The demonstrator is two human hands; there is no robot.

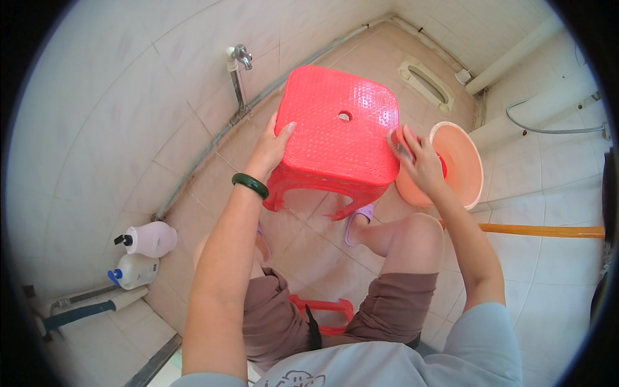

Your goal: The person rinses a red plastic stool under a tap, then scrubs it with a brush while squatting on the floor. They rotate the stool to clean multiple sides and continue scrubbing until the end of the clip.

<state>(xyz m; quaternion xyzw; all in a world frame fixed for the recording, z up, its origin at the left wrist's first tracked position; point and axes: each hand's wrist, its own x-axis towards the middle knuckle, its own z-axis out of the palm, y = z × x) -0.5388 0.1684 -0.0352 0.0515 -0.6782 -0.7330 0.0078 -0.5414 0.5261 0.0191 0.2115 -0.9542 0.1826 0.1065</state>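
A red plastic stool with a textured, wet-looking seat and a round centre hole stands on the tiled floor in front of me. My left hand grips the left edge of its seat, thumb on top. On the opposite side, my right hand holds a scrubbing brush with a reddish back. Its bristles press against the seat's right rim. My fingers and palm hide part of the brush. A green bangle circles my left wrist.
Right of the stool is an orange plastic basin with something red inside. A metal tap juts from the left wall. Two pump bottles stand by that wall. A squat toilet lies beyond. A wooden handle extends at right.
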